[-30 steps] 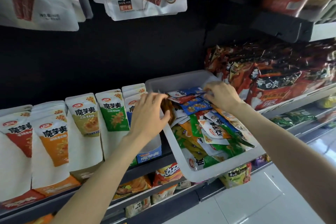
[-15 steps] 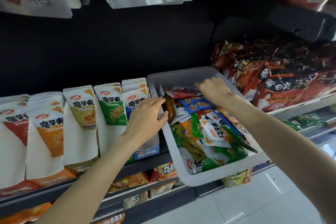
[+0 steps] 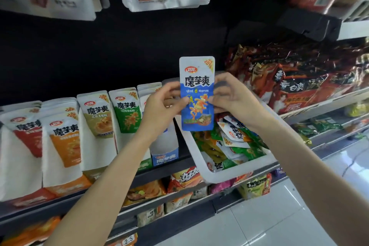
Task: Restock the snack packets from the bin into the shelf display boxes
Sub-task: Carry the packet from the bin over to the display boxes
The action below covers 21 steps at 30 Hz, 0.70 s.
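While fingers (image 3: 180, 103) of the left hand (image 3: 159, 112) and right hand (image 3: 232, 100) pinch its side edges, the blue packet (image 3: 196, 94) stands upright in open air above the bin's (image 3: 235, 173) near-left corner. The bin rests on the shelf (image 3: 179, 163), touching the display boxes (image 3: 95, 146) on its left; dark free space lies above them.

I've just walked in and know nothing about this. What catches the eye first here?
A blue snack packet held upright in the middle of the view, pinched between the left hand and right hand. Below it to the right, a white bin of mixed packets rests on the shelf. To the left stands a row of display boxes in red, orange, tan and green.
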Available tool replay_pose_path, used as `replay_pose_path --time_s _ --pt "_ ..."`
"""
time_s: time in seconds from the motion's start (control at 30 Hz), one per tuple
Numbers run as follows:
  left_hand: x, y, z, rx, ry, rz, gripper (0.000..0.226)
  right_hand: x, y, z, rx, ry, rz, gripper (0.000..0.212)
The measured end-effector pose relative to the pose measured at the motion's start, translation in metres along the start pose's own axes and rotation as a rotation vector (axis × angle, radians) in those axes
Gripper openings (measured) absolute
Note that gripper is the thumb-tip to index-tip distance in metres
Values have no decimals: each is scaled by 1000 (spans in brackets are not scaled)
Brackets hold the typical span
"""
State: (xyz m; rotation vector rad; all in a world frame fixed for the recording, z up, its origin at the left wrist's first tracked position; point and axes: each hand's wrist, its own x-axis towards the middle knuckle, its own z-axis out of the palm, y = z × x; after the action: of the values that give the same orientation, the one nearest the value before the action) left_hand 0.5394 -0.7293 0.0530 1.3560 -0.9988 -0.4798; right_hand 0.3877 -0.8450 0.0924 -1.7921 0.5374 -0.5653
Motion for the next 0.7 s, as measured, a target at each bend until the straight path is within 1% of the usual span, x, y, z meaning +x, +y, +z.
replay_pose_path --time_s 0.07,0.1,0.17,0.2,0.23,0.27,0.33,0.4,0.47,0.6,0.7 --pt "-8 -1 -13 111 73 65 26 5 -5 15 -109 62 -135 37" --pt "-12 0 -20 137 104 88 27 8 -8 21 -160 85 -216 44" --pt "-19 2 -34 159 144 112 30 13 -14 33 -263 108 -364 65" --pt "-21 3 -41 167 154 120 32 15 -16 38 -325 115 -417 73" --pt "-24 2 -47 186 159 124 32 18 -16 44 -387 116 -450 76" --pt "-26 1 -51 216 158 126 31 20 -15 50 -450 114 -468 74" --pt "-28 -7 -58 309 153 121 27 24 -9 58 -604 130 -499 61" --pt "-29 -20 -61 376 148 69 26 27 0 63 -751 147 -552 46" --pt "-28 -33 -62 431 150 11 24 30 9 67 -826 149 -594 37" --pt "-25 -41 -67 515 202 7 28 42 9 76 -846 116 -606 33" --pt "-25 -43 -76 546 227 34 24 51 3 84 -874 79 -585 34"
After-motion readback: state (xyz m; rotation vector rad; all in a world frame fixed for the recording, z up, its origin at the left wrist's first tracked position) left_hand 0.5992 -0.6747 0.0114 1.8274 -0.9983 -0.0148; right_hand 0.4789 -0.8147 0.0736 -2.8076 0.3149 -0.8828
